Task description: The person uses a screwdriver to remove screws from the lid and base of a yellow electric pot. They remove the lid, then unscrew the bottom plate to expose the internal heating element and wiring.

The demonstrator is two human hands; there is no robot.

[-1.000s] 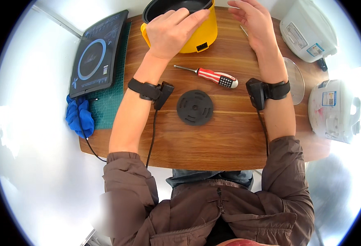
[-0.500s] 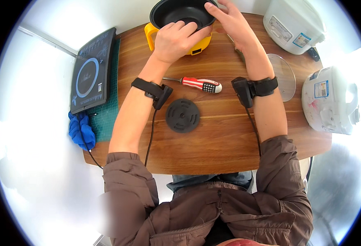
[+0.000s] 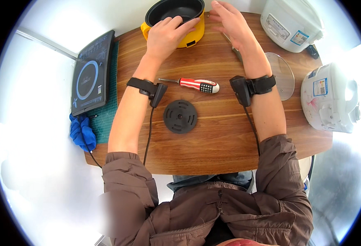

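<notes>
A yellow electric pot with a black inner bowl stands at the far edge of the table, its handle on the left. My left hand is over its near rim, with the fingers loosely bent and apart. The thumb of that hand is hidden, and I cannot tell how firmly it touches the rim. Just right of the pot, my right hand is off it, fingers spread and empty. Nearer to me lie a screwdriver with a red, white and black handle and a round black slotted disc.
On the left, a black induction cooktop rests on a green cutting mat beside a blue cloth. A clear lid lies beyond my right wrist. Two white rice cookers, one far and one near, stand at the right.
The pot has moved a little left, and my left hand has moved left with it. My right hand has come off the bowl's rim and now is apart from it.
</notes>
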